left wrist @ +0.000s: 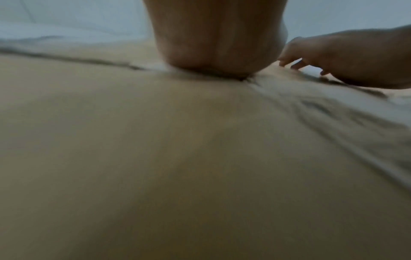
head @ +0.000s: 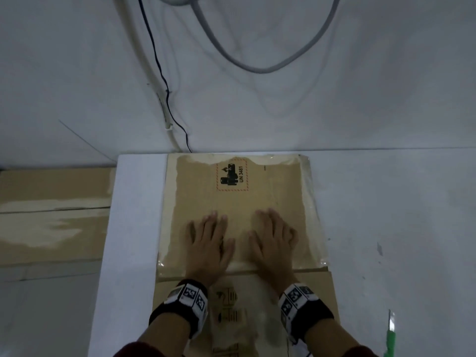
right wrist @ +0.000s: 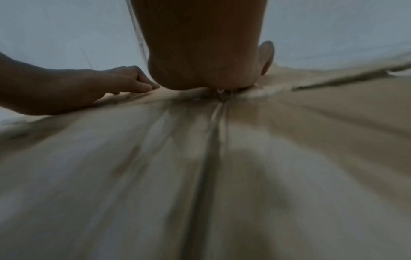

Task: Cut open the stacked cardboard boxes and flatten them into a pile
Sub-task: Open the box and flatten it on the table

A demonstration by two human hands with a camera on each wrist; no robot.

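A flattened brown cardboard box with clear tape and a UN 3481 battery label lies on the white table. Both hands press flat on its far panel, side by side. My left hand has its fingers straight and spread. My right hand lies palm down beside it. In the left wrist view the left palm bears on the cardboard at a fold, with the right hand beside it. The right wrist view shows the right palm down on the taped seam.
A green-handled utility knife lies on the table at the lower right. Another taped cardboard box stands left of the table. Grey and black cables hang on the wall behind.
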